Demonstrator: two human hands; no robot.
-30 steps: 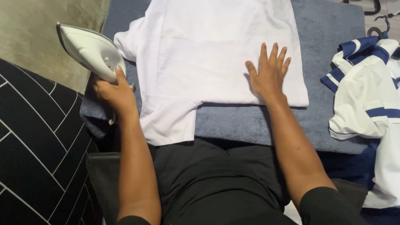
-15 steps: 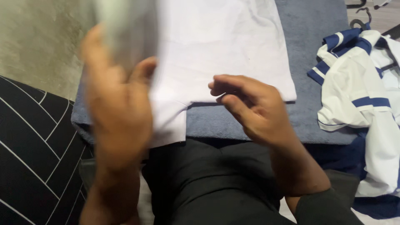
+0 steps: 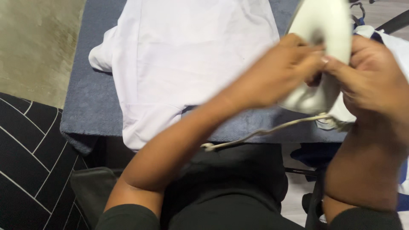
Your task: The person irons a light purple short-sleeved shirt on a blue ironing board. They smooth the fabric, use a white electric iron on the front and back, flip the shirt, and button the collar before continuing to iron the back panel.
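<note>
- Nearest, the person's black-clad lap; a pale cord (image 3: pixel 264 130) trails across it from the iron.
- Both hands meet at the right, raised above the padding: the left hand (image 3: pixel 277 74) and right hand (image 3: pixel 375 81) each have their grip closed around the white iron (image 3: pixel 324 25).
- The white shirt (image 3: pixel 187 55) lies spread fairly smooth on the blue-grey padded counter (image 3: pixel 87 106); I judge the pressing partly done, one sleeve still bunched far left.
- Left, black patterned flooring and beige carpet.
</note>
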